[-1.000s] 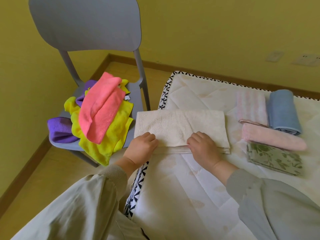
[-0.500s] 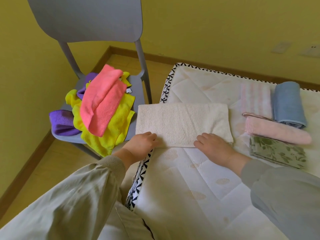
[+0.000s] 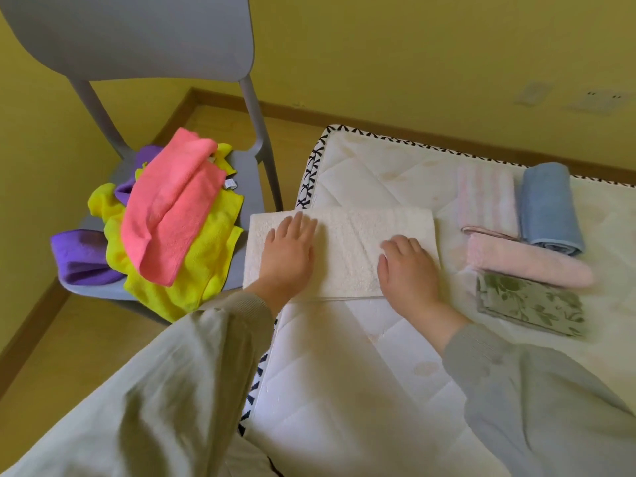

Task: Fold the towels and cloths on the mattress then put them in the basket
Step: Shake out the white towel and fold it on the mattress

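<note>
Left hand [image 3: 289, 253] and right hand [image 3: 407, 270], fingers released flat, press the half-folded cream towel [image 3: 347, 242] at the mattress [image 3: 344, 373] edge; four folded cloths [image 3: 526, 263] wait beside it, bright heap [image 3: 172, 215] on the chair [image 3: 137, 36] looks unfolded, basket unseen, roughly midway.

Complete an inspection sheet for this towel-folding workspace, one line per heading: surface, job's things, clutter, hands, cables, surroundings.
Surface: mattress, white, quilted, faintly stained.
Job's things: cream towel folded flat at the mattress's left edge; striped towel, blue towel, pink towel and floral cloth folded or rolled to its right; no basket seen.
Clutter: pink cloth, yellow cloth and purple cloth heaped unfolded on the chair.
Hands: left hand and right hand both press flat on the cream towel.
Cables: nothing seen.
Surroundings: yellow wall with sockets, wooden floor.
</note>
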`<state>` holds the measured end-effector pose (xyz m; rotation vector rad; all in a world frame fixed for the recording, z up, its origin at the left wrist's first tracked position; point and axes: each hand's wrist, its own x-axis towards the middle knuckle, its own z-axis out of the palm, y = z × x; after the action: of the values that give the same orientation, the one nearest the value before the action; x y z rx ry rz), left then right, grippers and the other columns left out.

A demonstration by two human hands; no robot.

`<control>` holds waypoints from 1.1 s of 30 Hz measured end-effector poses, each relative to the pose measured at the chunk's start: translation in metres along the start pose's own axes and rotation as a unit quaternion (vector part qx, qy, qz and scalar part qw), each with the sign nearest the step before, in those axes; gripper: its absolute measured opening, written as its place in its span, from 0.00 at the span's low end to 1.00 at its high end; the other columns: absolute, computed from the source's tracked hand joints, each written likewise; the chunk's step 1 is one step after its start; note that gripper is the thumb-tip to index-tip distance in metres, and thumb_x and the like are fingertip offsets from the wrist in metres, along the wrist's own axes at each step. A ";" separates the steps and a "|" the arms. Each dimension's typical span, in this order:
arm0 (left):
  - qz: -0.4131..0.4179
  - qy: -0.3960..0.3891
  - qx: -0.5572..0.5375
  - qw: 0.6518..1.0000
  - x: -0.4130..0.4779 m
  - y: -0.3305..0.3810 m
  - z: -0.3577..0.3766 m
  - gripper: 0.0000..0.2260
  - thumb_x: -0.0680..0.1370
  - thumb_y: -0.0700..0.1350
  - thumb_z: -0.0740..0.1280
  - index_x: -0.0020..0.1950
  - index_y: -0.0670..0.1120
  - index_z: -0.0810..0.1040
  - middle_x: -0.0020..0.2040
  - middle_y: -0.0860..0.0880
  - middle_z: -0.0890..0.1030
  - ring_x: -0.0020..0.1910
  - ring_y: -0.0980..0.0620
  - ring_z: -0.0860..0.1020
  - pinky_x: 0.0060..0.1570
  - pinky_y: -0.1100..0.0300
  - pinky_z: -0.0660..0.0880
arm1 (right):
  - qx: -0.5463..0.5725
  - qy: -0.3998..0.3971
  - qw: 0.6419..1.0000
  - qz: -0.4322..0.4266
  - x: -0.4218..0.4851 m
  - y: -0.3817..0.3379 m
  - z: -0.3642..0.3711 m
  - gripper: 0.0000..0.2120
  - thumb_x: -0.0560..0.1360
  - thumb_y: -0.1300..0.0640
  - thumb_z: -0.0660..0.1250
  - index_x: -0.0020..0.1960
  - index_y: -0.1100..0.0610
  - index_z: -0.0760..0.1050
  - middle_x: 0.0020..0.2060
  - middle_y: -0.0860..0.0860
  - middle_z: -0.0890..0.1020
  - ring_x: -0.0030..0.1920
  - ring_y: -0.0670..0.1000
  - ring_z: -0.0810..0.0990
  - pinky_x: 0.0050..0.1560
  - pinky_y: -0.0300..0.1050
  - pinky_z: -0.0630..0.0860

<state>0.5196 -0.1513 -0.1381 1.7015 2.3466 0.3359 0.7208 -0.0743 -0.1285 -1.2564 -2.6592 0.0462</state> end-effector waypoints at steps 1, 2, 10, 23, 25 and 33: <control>-0.005 -0.029 0.025 0.999 0.004 0.003 0.006 0.23 0.82 0.47 0.51 0.78 0.49 0.52 0.79 0.44 0.51 0.77 0.43 0.49 0.73 0.44 0.50 | 0.007 -0.046 0.998 0.031 0.010 -0.006 0.002 0.19 0.80 0.53 0.52 0.63 0.61 0.72 0.63 0.58 0.73 0.61 0.60 0.72 0.59 0.55 0.70; -0.011 -0.049 0.040 0.998 0.007 0.006 0.013 0.24 0.83 0.50 0.48 0.79 0.51 0.48 0.79 0.45 0.46 0.77 0.43 0.44 0.74 0.43 0.45 | 0.013 -0.092 0.994 0.059 0.017 -0.010 0.006 0.21 0.81 0.52 0.51 0.71 0.59 0.65 0.72 0.57 0.64 0.70 0.59 0.64 0.68 0.54 0.63; -0.009 -0.036 0.080 0.996 0.008 0.003 0.043 0.27 0.81 0.55 0.42 0.78 0.50 0.40 0.79 0.46 0.40 0.77 0.45 0.37 0.73 0.42 0.41 | -0.014 -0.174 0.973 0.151 0.035 -0.009 0.042 0.29 0.81 0.45 0.41 0.78 0.56 0.41 0.77 0.52 0.41 0.77 0.51 0.39 0.75 0.58 0.40; -0.008 -0.016 0.063 0.998 0.010 0.000 0.047 0.27 0.81 0.55 0.43 0.79 0.50 0.42 0.79 0.47 0.42 0.77 0.45 0.38 0.74 0.43 0.42 | -0.043 -0.138 0.982 0.125 0.047 0.044 0.049 0.27 0.81 0.47 0.41 0.78 0.53 0.42 0.78 0.49 0.44 0.77 0.48 0.41 0.76 0.55 0.42; -0.009 -0.018 0.067 0.998 0.008 0.000 0.047 0.27 0.80 0.55 0.42 0.79 0.50 0.41 0.79 0.47 0.41 0.77 0.45 0.38 0.74 0.43 0.41 | -0.060 -0.155 0.972 0.169 0.051 0.046 0.045 0.28 0.81 0.48 0.41 0.78 0.54 0.41 0.78 0.50 0.43 0.77 0.50 0.41 0.75 0.58 0.42; -0.012 -0.017 0.035 0.999 0.013 0.003 0.045 0.28 0.80 0.55 0.44 0.79 0.48 0.42 0.79 0.49 0.40 0.77 0.49 0.37 0.73 0.47 0.38 | 0.011 -0.093 0.993 0.077 0.048 -0.033 0.055 0.27 0.79 0.50 0.45 0.78 0.50 0.49 0.78 0.51 0.49 0.77 0.51 0.45 0.75 0.58 0.46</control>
<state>0.5323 -0.1361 -0.1806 1.6934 2.3794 0.2200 0.6556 -0.0557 -0.1709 -1.5155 -2.6984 0.2257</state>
